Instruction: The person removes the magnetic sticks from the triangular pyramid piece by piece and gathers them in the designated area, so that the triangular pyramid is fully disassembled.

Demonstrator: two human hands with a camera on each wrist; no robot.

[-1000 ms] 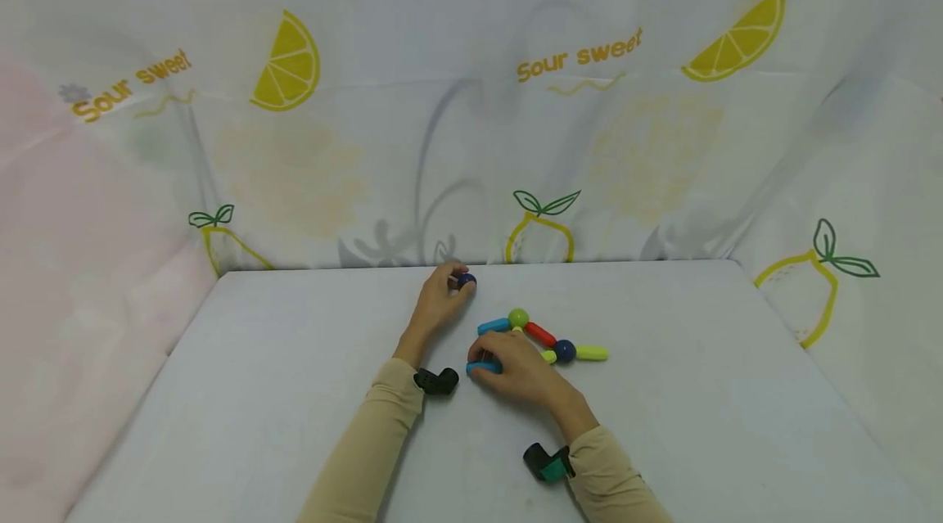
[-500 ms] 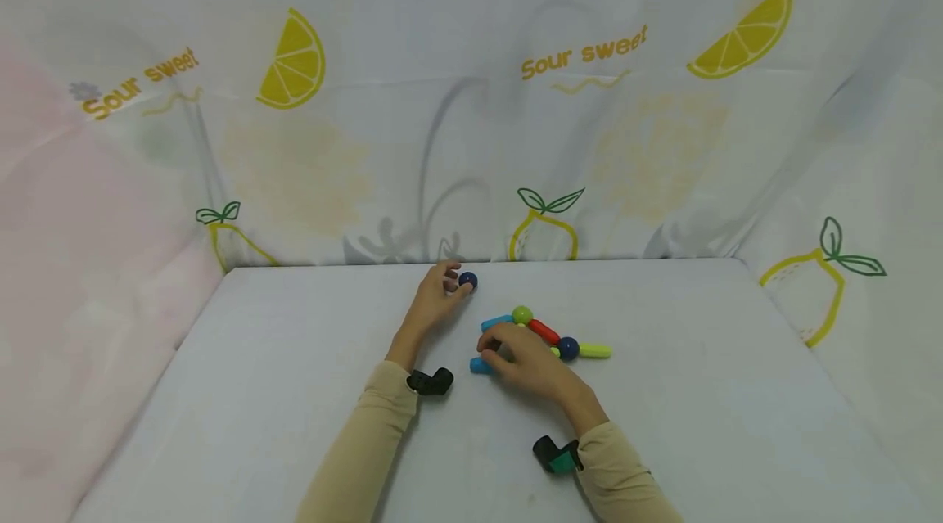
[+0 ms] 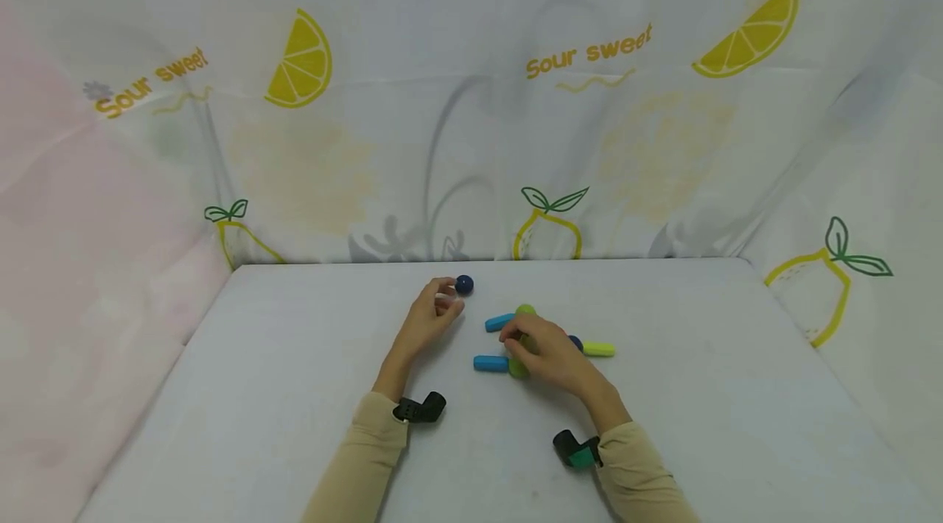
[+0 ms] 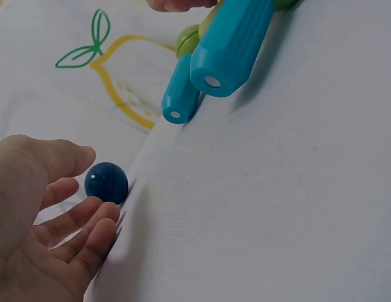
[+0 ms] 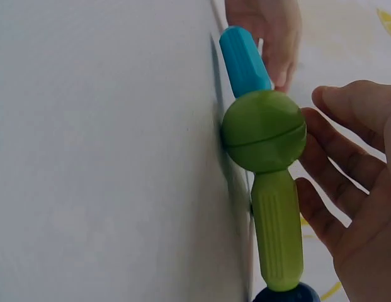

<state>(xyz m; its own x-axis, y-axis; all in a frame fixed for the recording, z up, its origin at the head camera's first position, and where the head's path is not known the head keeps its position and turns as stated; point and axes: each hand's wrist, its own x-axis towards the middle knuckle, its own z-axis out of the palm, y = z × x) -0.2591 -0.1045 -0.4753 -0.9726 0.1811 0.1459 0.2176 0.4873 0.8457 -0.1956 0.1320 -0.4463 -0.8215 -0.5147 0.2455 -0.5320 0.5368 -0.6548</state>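
Note:
My left hand (image 3: 426, 318) is beside a dark blue ball (image 3: 464, 285) at the table's back. In the left wrist view its thumb and fingers are spread apart, and the ball (image 4: 107, 184) lies just past the fingertips. My right hand (image 3: 548, 353) hovers over a figure of magnetic rods and balls, fingers loosely bent around nothing. At the figure's near left is a green ball (image 5: 264, 131) with a blue rod (image 3: 491, 363) on it; a lime rod (image 5: 278, 229) runs from that ball to a dark blue ball (image 3: 575, 341). Part of the figure is hidden under this hand.
A second blue rod (image 3: 500, 322) and another green ball (image 3: 525, 309) form the figure's far side. A lime rod (image 3: 598, 349) sticks out to the right. Behind the white table (image 3: 700, 392) hangs a lemon-print cloth (image 3: 412, 138).
My right hand has let go of the near blue rod and shifted right over the figure. My left hand has released the loose dark blue ball and drawn back slightly toward me.

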